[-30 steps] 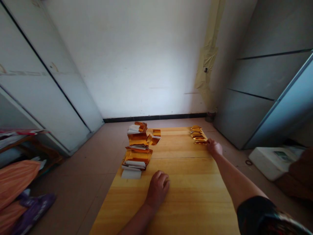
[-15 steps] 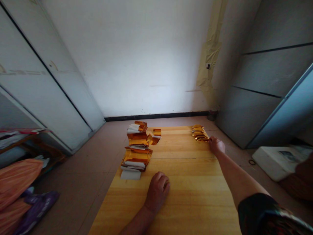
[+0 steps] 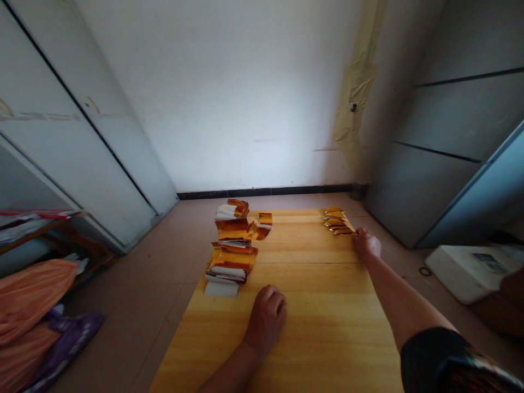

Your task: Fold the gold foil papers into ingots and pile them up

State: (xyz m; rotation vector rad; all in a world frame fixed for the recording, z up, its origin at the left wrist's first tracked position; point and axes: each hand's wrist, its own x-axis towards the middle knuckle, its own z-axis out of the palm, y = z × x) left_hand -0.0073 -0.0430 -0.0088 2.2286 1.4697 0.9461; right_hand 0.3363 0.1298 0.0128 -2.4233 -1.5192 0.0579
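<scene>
Wooden tabletop (image 3: 315, 322), lower centre of frame, before a white wall (image 3: 245, 98). Folded gold papers (image 3: 335, 222), 1 row, right of centre: long axes roughly crosswise, immediately left of the right hand (image 3: 367, 244), nearer of 2. Its fingertips narrow at the closest end; grip cannot be told. Left hand (image 3: 267, 319): loosely curled, lower centre, contents hidden. Gold-and-white sheets (image 3: 233, 259): left of centre.

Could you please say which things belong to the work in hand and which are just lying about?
In the work: folded gold pieces, at the right hand; gold-and-white sheets; wooden table.
Lying about: orange bundle; purple bundle; white box.
</scene>
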